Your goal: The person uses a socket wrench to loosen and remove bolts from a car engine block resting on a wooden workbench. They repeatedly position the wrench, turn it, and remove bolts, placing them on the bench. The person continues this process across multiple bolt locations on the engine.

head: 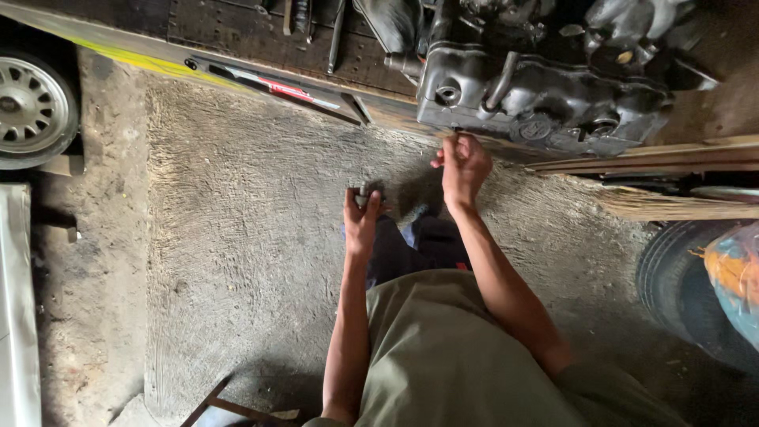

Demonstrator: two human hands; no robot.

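Note:
My left hand (361, 220) is closed around a small grey metal part (364, 194), held out over the concrete floor. My right hand (463, 168) is raised with its fingers curled near the lower edge of a grey car engine (538, 99) that rests on a dark workbench (237, 32). Whether the right hand pinches anything is too small to tell. Both forearms reach out from my olive-green shirt (443, 356).
A car wheel (32, 107) stands at the left edge beside a white panel (16, 316). A tyre (680, 285) with a colourful bag (735, 277) lies at the right, below wooden planks (656, 158). Rough concrete floor (237, 237) spreads in the middle.

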